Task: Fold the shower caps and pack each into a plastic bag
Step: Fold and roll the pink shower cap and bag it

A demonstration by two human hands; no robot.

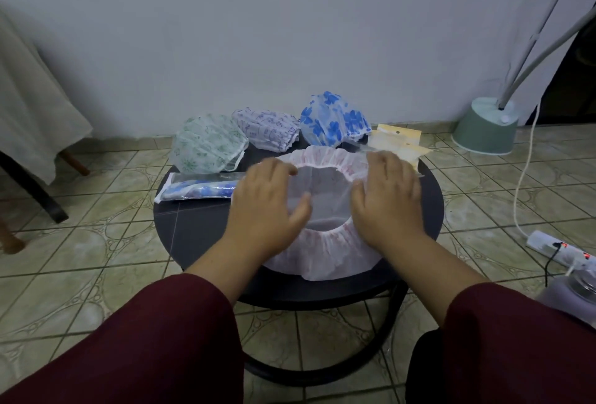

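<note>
1. Fingers [274, 171] of the left hand [264, 207] and right hand [387, 197] lie spread flat, gripping nothing, pressing the pink shower cap [322, 255] open-side up on the round bench [193, 226].
2. Slippery film may spring back when a hand lifts.
3. A sweeping fold could knock the packed blue cap [196, 191] or the plastic bags [396, 139] off the edge.

The round bench [193, 226] is black, and the shower cap [322, 252] spread on it is white with faint pink-red print. Behind lie a green-leaf patterned cap [206, 144], a purple-sprigged cap [267, 128] and a blue-flowered cap [333, 118]. The sleeves [161, 339] are maroon, and the floor tiles [80, 261] greenish-beige with circle motifs.
</note>
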